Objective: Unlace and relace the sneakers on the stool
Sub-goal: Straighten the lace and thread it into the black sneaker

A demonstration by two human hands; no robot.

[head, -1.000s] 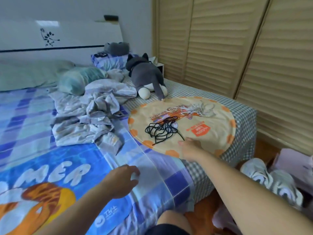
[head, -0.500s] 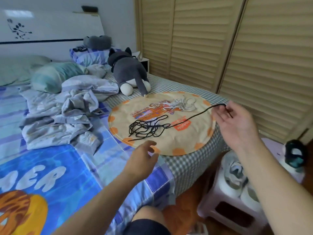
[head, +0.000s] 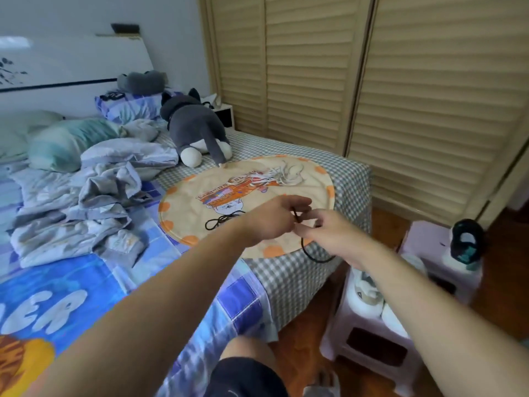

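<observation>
Pinching the black lace point(head: 303, 247) together, left hand point(head: 272, 219) and right hand point(head: 332, 233) hid its middle; ends trailed either side.

Over the round mat point(head: 183, 207) the near and left parts lie bare, open to a reaching hand, while the white laces point(head: 282, 174) crowd its far edge and the plush dog point(head: 197, 130) sits just beyond. To the left, crumpled bedding point(head: 94, 202) heaps up beside the mat. On the right, the stool point(head: 369, 339) stands close against the bed's corner point(head: 300, 282), leaving only a narrow strip of floor between.
</observation>
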